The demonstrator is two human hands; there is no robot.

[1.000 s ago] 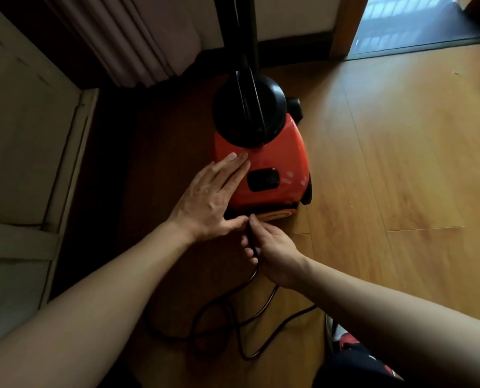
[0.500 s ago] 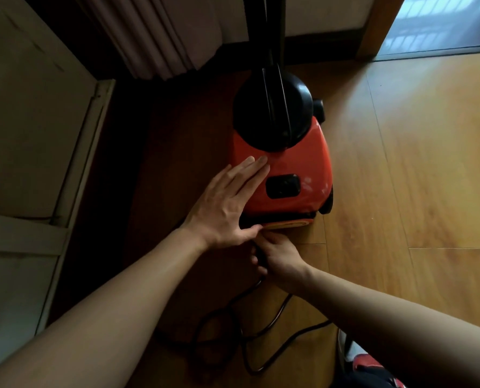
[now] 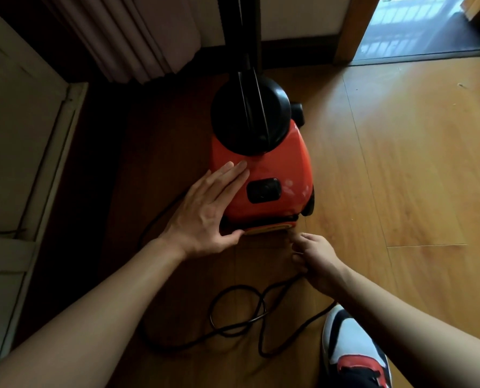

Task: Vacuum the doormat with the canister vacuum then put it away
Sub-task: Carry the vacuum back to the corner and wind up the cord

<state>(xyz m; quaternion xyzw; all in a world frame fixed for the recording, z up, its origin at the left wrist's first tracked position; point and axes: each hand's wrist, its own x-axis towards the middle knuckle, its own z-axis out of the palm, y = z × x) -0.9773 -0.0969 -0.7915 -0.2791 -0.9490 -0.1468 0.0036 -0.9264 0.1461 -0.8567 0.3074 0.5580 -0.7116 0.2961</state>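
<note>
Canister vacuum (image 3: pixel 278 169) under flat-fingered left grip (image 3: pixel 205 217), right grip (image 3: pixel 317 256) clamped on looped cord (image 3: pixel 240 287), curtain (image 3: pixel 138 35) behind, shoe (image 3: pixel 350 345) beside.

**A:** What sort of place are we in?

**B:** We are in a home. We see a warm wood-plank floor (image 3: pixel 401 163), a pleated curtain (image 3: pixel 138 37) hanging down to it, and a dark skirting board (image 3: pixel 297 43) along a pale wall.

**A:** What else tells us so?

**B:** We see a wooden door frame (image 3: pixel 350 29) opening onto a brighter space, a pale panelled unit (image 3: pixel 15 121) at the left, and a small red canister vacuum (image 3: pixel 261 169) standing on the floor, its black power cord (image 3: pixel 211 313) lying in loose loops beside our sneaker (image 3: pixel 350 345).
</note>
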